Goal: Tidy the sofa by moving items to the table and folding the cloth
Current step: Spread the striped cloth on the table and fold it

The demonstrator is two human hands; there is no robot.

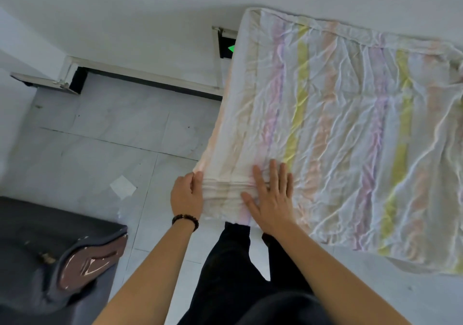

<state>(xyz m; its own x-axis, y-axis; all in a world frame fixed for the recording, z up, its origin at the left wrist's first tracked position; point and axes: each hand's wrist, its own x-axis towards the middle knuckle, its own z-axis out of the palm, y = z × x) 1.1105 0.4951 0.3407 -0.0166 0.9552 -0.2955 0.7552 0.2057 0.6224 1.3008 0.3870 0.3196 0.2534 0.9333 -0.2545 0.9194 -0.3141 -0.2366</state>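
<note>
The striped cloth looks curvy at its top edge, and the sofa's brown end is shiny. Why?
Head view: the wide-angle lens bows the far edge of the wrinkled pastel-striped cloth; head view: light glares off the glossy brown end of the dark grey sofa; nothing looks blurred.

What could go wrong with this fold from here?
1. The cloth is heavily creased, so pressing with the flat right hand may set wrinkles into the fold.
2. Its left edge lies along the table edge above the floor; the left hand gripping the near corner could drag it off.
3. The far right side is bunched, so layers may end up misaligned.
</note>
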